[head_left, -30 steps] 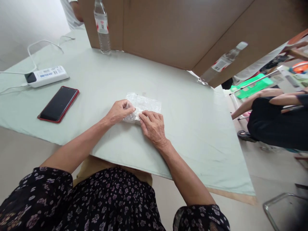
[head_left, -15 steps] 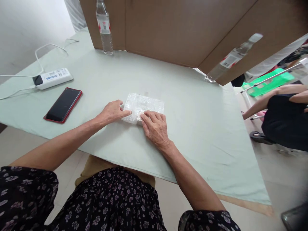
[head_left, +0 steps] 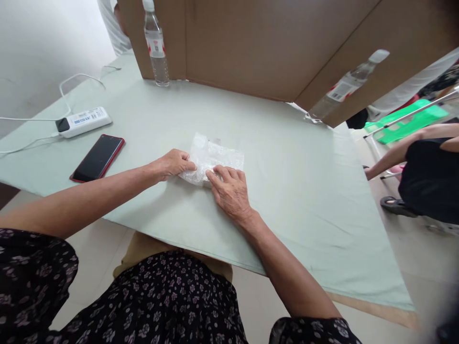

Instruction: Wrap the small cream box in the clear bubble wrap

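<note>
A piece of clear bubble wrap, flat and roughly rectangular, lies on the pale green tablecloth. My left hand pinches its left edge between thumb and fingers, and the sheet is bent up a little there. On the near side, my right hand rests on the wrap with fingers stretched out and palm down. Whether anything is folded inside the wrap I cannot tell.
Left of my hands lie a phone with a red edge and a white power strip with cables. A brown cardboard panel stands behind, with a bottle and another bottle against it. A person sits at right.
My left hand's fingers have closed on the left edge of the bubble wrap and lifted it slightly. My right hand stays nearly in place on the wrap.
</note>
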A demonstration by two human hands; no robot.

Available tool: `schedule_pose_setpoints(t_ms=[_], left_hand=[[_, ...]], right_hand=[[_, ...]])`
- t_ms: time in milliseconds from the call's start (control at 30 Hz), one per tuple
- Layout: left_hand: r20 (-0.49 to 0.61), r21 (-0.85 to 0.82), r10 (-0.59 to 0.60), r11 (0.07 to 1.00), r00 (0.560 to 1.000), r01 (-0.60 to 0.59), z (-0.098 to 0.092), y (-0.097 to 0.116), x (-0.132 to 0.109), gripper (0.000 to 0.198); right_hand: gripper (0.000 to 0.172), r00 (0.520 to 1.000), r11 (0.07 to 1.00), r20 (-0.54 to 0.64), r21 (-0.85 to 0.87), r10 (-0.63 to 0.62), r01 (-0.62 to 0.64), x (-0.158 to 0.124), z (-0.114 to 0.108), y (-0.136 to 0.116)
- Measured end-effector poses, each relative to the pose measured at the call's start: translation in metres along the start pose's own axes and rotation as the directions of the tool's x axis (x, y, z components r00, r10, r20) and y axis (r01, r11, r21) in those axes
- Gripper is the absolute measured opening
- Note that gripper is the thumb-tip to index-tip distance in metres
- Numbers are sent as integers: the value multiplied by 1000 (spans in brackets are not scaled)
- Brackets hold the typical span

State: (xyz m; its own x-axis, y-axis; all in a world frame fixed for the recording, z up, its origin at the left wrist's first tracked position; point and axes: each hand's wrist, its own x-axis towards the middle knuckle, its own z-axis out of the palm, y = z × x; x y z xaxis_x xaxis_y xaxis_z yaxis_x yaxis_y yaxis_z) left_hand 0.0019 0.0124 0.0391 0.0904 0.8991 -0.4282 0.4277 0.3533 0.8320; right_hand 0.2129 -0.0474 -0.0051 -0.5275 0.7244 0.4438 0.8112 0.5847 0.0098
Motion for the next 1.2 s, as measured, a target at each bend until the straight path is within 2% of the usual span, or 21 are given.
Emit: schedule_pose_setpoints(t_ms=[167, 267, 433, 533, 667, 767, 800, 867, 967, 1033, 1100, 1167, 1200], left_hand=[[60, -172, -13, 985, 998, 23, 22, 14, -4, 28], [87, -201, 5, 980, 996, 13, 29, 19, -4, 23], [181, -236, 16, 971, 983, 28, 21, 22, -9, 6], [225, -244, 49, 970, 973, 7, 16, 22, -13, 15], [264, -83, 166, 985, 950, -149, 19, 21, -16, 17], [173, 173, 361, 905, 916, -390, 26, 14, -14, 16], [123, 271, 466, 833, 876, -482, 29, 9, -12, 16], [77, 410, 639, 679, 765, -608, 35, -3, -10, 17], [15, 475, 807, 514, 590, -715, 46, -22, -6, 19], [-50, 528, 876, 432, 481, -732, 54, -32, -3, 19], [-80, 598, 916, 360, 393, -717, 61, -39, -1, 19], [-89, 656, 940, 303, 329, -691, 65, -42, 1, 18], [-86, 674, 948, 283, 308, -682, 66, -42, 2, 18]], right_hand=[[29, 999, 999, 29, -43, -24, 25, 3, -3, 0], [30, 999, 999, 28, -22, -23, 24, 4, -5, 0], [21, 1000, 997, 8, 78, 10, -11, 5, -7, -1], [17, 1000, 996, -17, 86, 12, -11, 5, -8, -1], [16, 999, 995, -37, 99, 12, -8, 4, -7, -1], [15, 999, 992, -44, 125, 27, -22, 3, -7, -1], [16, 998, 989, -44, 144, 39, -33, 3, -7, -1], [16, 997, 976, -34, 206, 71, -63, 3, -8, 2], [16, 992, 924, 17, 363, 124, -122, 3, -17, 9], [15, 986, 877, 21, 454, 164, -156, 2, -30, 15], [15, 969, 851, -24, 484, 248, -205, -3, -45, 21], [16, 919, 820, -48, 471, 392, -325, -12, -57, 28], [18, 880, 784, -20, 464, 474, -412, -19, -61, 31]])
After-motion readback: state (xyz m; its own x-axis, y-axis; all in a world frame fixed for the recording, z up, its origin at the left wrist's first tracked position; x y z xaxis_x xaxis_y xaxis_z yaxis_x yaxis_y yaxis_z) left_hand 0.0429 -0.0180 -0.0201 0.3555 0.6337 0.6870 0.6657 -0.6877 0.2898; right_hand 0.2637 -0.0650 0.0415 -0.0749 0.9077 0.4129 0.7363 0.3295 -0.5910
